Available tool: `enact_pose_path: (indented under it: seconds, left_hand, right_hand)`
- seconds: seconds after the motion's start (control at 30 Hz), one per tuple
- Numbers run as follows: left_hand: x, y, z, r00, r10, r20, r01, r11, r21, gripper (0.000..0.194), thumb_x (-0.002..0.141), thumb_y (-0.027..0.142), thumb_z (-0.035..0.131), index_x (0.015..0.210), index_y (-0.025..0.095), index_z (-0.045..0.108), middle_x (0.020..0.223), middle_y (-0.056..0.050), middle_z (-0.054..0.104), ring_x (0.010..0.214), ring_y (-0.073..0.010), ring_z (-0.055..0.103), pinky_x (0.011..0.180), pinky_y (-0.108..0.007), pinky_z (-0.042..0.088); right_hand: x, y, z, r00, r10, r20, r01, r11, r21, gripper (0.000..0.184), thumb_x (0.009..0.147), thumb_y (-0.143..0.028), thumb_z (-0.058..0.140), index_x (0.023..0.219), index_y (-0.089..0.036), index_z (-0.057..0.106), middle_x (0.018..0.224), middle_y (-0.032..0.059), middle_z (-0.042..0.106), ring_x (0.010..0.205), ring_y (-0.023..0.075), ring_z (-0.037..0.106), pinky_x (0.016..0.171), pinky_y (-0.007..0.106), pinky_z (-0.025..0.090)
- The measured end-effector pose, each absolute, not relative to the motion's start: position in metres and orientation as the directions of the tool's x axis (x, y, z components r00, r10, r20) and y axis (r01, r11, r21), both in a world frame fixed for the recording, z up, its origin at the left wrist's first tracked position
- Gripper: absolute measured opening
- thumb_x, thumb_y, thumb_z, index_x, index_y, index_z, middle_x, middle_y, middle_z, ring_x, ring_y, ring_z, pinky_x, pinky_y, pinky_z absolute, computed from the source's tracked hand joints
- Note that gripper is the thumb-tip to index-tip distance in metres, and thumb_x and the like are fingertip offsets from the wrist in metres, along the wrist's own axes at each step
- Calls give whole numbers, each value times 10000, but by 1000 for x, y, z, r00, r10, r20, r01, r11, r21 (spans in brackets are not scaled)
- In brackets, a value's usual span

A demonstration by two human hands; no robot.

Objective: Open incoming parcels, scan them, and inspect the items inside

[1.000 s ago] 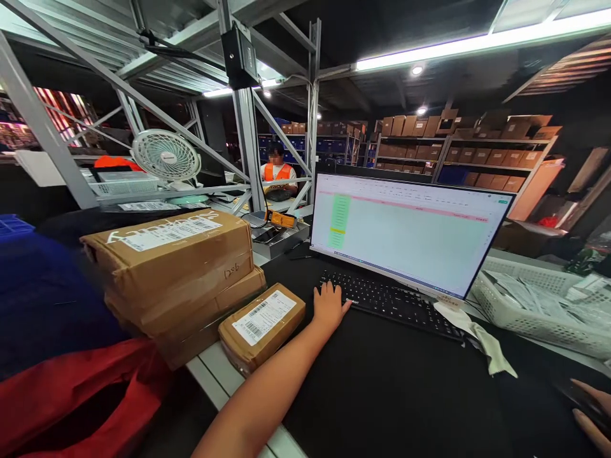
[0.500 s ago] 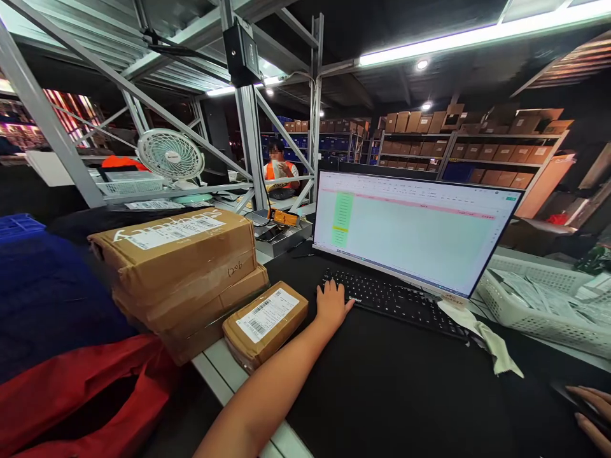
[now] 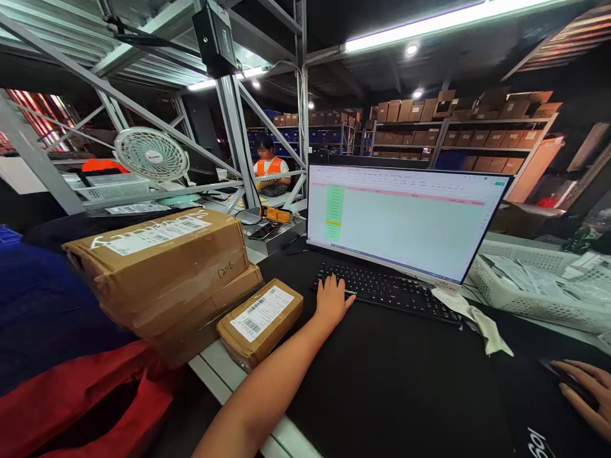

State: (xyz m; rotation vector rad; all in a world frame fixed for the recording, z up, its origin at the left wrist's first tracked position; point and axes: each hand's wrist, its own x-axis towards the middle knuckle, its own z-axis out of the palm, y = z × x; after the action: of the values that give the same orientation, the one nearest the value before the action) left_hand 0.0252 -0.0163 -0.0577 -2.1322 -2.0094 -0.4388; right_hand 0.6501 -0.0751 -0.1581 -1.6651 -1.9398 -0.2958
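My left hand (image 3: 331, 300) lies flat with its fingers on the left end of the black keyboard (image 3: 389, 292), open and holding nothing. My right hand (image 3: 586, 394) rests at the lower right edge on a dark mouse (image 3: 568, 378), fingers curved over it. Behind the keyboard a monitor (image 3: 401, 218) shows a pale spreadsheet with a green column. Left of my left forearm sits a small brown parcel (image 3: 260, 321) with a barcode label, next to a stack of larger taped cardboard boxes (image 3: 162, 273).
A black mat (image 3: 405, 388) covers the desk. A white basket (image 3: 534, 280) of packets stands at the right, a crumpled cloth (image 3: 477, 321) by the keyboard. A desk fan (image 3: 151, 156) and metal framing stand at the back left. A person in an orange vest (image 3: 268, 168) sits behind; shelves of boxes beyond.
The view has shifted slightly left and down. My right hand shows further into the picture, over the mouse. My left hand stays on the keyboard.
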Motion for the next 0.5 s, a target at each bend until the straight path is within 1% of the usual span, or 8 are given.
enact_pose_path:
  seconds: [0.07,0.1,0.17,0.27,0.33,0.4,0.5]
  left_hand:
    - [29,-18,-58,107,946,307,989,-134,69,582,967,528,517,1383,120,519,1522,-206,459,1418,-327,415,1208,-505,286]
    - [31,-19,-58,144,945,292,983,-172,69,610,961,539,527,1408,125,501,1543,-201,436,1439,-319,395,1220,-487,272]
    - [40,-20,-59,220,940,262,966,-247,74,683,944,565,547,1461,130,451,1588,-207,369,1477,-327,344,1232,-484,254]
    - [61,-18,-62,338,915,222,929,-362,78,767,927,585,564,1511,119,384,1621,-222,296,1512,-356,270,1238,-518,227]
    - [79,-14,-63,424,883,200,893,-445,74,786,922,589,569,1517,114,372,1626,-212,293,1520,-347,252,1247,-513,208]
    - [98,-10,-63,498,846,191,853,-517,66,798,918,593,573,1517,106,368,1626,-202,299,1522,-331,252,1255,-491,193]
    - [124,1,-61,552,807,207,818,-573,53,808,910,606,578,1505,96,382,1620,-199,314,1514,-329,267,1257,-481,190]
  right_hand:
    - [645,-78,-154,-71,848,525,955,210,-210,478,817,-644,454,1133,-358,669,1179,104,621,1051,347,641,911,559,550]
    - [641,-80,-150,-64,858,509,961,191,-202,504,821,-651,448,1158,-342,659,1196,107,612,1063,346,637,922,555,543]
    - [630,-87,-141,-47,878,476,975,143,-169,565,840,-656,416,1218,-299,637,1234,115,593,1089,334,627,929,522,541]
    - [612,-96,-126,-28,907,421,990,84,-115,614,900,-609,358,1342,-238,570,1308,125,551,1126,302,608,945,458,528]
    - [604,-100,-121,-17,916,401,993,62,-99,616,922,-575,341,1384,-217,534,1336,130,532,1148,291,593,971,438,509]
    - [599,-102,-118,-5,912,410,993,53,-105,619,928,-563,326,1392,-203,521,1335,135,528,1176,291,575,1006,435,489]
    - [600,-103,-119,-4,903,430,991,59,-116,603,927,-557,326,1382,-215,524,1314,129,544,1172,294,580,1005,446,497]
